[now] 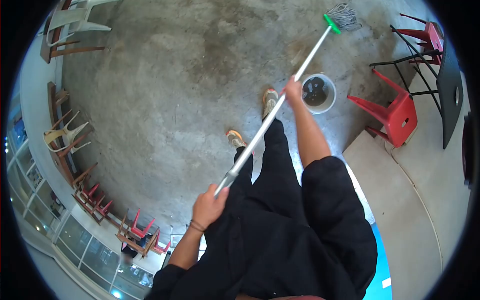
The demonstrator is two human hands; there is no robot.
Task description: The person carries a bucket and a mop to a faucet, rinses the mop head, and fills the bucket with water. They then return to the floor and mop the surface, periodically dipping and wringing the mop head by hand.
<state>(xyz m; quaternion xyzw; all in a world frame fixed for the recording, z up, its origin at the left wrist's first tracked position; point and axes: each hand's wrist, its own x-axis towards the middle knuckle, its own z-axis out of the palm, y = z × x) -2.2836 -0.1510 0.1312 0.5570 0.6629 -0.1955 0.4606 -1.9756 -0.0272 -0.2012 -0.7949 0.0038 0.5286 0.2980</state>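
A string mop (275, 111) with a long white pole runs slantwise across the view. Its green head and grey strands lie on the concrete floor at the upper right. My left hand (210, 206) is wrapped round the pole's near end, just below a grey collar. Farther up the pole, my right hand (293, 91) grips it, slightly blurred. A white bucket (332, 102) with dark, foamy water stands on the floor right beside my right hand.
Red stools (400, 120) and a black folding table (447, 95) stand at the right by the wall. White chairs (67, 136) and several wooden tables line the left side. Dark wet patches mark the concrete floor (165, 100). A cable (422, 195) lies at the lower right.
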